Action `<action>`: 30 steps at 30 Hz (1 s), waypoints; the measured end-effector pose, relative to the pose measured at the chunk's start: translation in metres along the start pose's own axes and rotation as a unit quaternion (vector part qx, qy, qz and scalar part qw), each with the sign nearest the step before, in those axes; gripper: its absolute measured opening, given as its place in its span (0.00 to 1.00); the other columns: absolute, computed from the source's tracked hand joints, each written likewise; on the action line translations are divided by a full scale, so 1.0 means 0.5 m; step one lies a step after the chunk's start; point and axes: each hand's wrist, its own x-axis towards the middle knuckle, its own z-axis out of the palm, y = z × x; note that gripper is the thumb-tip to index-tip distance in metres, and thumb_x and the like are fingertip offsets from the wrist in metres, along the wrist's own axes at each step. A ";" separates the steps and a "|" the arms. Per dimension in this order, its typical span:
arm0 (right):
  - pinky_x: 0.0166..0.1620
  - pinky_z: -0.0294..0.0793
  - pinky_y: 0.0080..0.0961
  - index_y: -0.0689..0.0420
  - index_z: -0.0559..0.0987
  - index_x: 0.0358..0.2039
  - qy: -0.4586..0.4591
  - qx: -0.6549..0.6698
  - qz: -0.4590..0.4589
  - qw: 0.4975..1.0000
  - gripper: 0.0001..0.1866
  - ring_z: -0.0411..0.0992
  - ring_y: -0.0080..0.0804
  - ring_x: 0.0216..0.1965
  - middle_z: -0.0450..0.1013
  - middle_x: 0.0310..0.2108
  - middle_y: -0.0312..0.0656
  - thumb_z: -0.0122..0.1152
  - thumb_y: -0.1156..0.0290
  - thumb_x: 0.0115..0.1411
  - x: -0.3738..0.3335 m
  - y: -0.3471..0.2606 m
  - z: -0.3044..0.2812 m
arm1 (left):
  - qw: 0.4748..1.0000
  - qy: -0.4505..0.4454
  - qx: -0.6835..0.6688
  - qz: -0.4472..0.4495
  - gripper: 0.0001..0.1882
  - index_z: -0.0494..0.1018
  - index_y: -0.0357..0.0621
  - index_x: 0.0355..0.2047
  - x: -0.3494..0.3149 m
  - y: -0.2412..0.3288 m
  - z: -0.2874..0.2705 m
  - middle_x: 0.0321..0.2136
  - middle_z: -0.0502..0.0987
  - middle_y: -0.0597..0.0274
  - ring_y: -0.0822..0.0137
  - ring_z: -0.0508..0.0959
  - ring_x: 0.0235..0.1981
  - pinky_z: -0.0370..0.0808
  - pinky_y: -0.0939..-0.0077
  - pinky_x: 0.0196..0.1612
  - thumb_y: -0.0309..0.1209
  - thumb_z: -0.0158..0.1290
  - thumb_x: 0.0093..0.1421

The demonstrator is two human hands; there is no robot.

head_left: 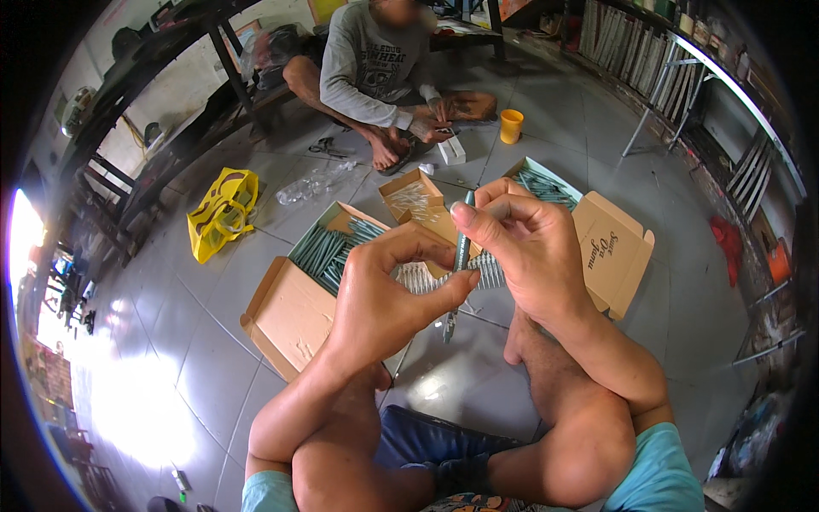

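The left hand (371,294) pinches the green pen (461,252) mid-barrel between thumb and forefinger; the right hand (546,256), just above it, pinches the upper end. To work that end well, the lower pinch should be firm and both grips in 1 line. More pens (320,256) lie in the open box (286,316) beyond the left hand.

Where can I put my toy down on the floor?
On the right, between the right box and red cloth. On the left, below the yellow bag, beside the left box. It's crowded between those boxes: a smaller box, the left hand, right hand and green stick.
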 end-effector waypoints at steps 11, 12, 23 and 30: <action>0.28 0.65 0.14 0.64 0.79 0.21 -0.004 -0.006 0.024 1.000 0.16 0.67 0.14 0.26 0.71 0.31 0.34 0.68 0.66 0.60 0.001 0.004 -0.008 | 0.988 -0.062 -0.134 -0.033 0.15 0.77 0.34 0.35 -0.003 -0.018 0.009 0.37 0.80 0.60 0.70 0.78 0.42 0.74 0.71 0.51 0.24 0.69 0.49; 0.29 0.65 0.14 0.64 0.79 0.21 0.000 -0.004 0.041 0.999 0.16 0.67 0.14 0.26 0.71 0.30 0.34 0.68 0.66 0.60 0.002 0.002 -0.008 | 0.986 -0.067 -0.148 -0.036 0.15 0.77 0.34 0.36 -0.004 -0.024 0.010 0.37 0.80 0.60 0.70 0.78 0.42 0.74 0.71 0.50 0.23 0.69 0.49; 0.30 0.65 0.14 0.62 0.80 0.21 0.016 -0.037 0.066 0.997 0.17 0.67 0.14 0.27 0.71 0.24 0.31 0.67 0.63 0.61 0.012 0.008 -0.009 | 0.924 -0.142 -0.311 -0.169 0.14 0.76 0.35 0.36 -0.005 -0.039 0.013 0.35 0.79 0.60 0.70 0.78 0.41 0.73 0.73 0.50 0.33 0.64 0.58; 0.28 0.62 0.15 0.61 0.78 0.20 -0.011 0.048 0.105 0.993 0.19 0.65 0.13 0.25 0.70 0.23 0.30 0.67 0.61 0.61 0.005 0.005 0.000 | 0.921 -0.129 -0.323 -0.177 0.19 0.76 0.37 0.36 0.000 -0.049 0.019 0.34 0.79 0.59 0.68 0.78 0.39 0.72 0.76 0.46 0.44 0.59 0.62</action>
